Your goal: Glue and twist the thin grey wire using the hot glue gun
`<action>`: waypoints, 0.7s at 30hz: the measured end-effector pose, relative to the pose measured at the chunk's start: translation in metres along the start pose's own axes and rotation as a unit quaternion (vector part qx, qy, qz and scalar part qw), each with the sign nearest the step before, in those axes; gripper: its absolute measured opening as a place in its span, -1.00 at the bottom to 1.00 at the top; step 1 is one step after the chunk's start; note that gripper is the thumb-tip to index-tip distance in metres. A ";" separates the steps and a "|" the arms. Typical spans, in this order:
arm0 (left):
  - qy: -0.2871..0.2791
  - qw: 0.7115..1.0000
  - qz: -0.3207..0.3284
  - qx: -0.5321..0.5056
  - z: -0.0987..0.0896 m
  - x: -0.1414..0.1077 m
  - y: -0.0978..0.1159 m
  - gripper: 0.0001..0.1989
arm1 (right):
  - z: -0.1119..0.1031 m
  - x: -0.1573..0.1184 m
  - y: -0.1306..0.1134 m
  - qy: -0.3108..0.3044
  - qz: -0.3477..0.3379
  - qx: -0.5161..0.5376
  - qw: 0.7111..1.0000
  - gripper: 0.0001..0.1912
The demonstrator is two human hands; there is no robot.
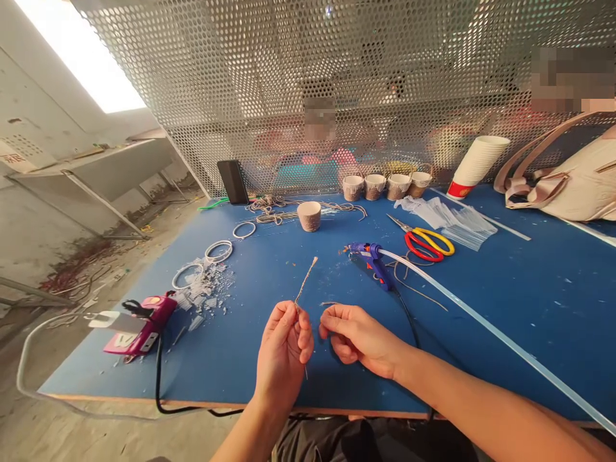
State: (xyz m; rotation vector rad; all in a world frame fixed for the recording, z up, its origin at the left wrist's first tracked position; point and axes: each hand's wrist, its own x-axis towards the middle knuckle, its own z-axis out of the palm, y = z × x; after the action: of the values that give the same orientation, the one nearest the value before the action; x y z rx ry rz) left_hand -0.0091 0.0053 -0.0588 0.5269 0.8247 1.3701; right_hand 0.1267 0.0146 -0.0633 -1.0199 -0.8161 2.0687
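Note:
A short twisted length of twine (307, 280) rises from my left hand (285, 343), pinched between thumb and fingers, with its frayed tip pointing up and away. A thin loose end hangs below that hand. To its right, my right hand (353, 337) is closed, thumb and index finger pressed together. A short strand (330, 303) shows just beyond its fingertips; whether they hold it I cannot tell. Beyond both hands, a small cup (309, 218) with a speckled brown lower part stands upright. A blue glue gun (369, 256) lies right of the hands, fed by a long clear glue stick (481, 317).
Red-and-yellow-handled scissors (426, 242), clear plastic strips (450, 221), several small twine-wrapped cups (374, 186) and stacked paper cups (479, 167) sit at the back right. Left are white rings (219, 251), plastic scraps (206, 289), a pink power strip (144, 327) and a phone (232, 182). A perforated metal screen (269, 83) stands behind.

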 end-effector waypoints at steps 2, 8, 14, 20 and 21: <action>0.008 1.000 0.019 -0.001 -0.001 -0.001 -0.001 -0.79 | -0.002 0.002 0.001 0.028 -0.003 0.021 0.999 -0.69; 0.033 0.997 0.072 -0.006 -0.002 -0.003 -0.001 -0.82 | -0.013 0.007 -0.003 0.173 -0.123 0.111 0.971 -0.69; 0.060 0.989 0.129 -0.033 -0.003 -0.003 0.002 -0.81 | -0.030 0.003 -0.027 0.267 -0.230 0.181 0.918 -0.72; 0.050 0.994 0.092 -0.039 -0.004 -0.001 0.002 -0.79 | -0.020 -0.002 -0.024 0.140 -0.174 0.146 0.964 -0.67; 0.048 0.994 0.088 -0.037 -0.004 0.000 0.001 -0.78 | -0.017 -0.002 -0.020 0.122 -0.166 0.107 0.973 -0.67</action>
State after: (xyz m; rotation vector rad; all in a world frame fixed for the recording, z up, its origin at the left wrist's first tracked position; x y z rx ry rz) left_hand -0.0131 0.0046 -0.0600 0.4878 0.8166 1.5917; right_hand 0.1477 0.0288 -0.0553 -0.9249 -0.5790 1.6670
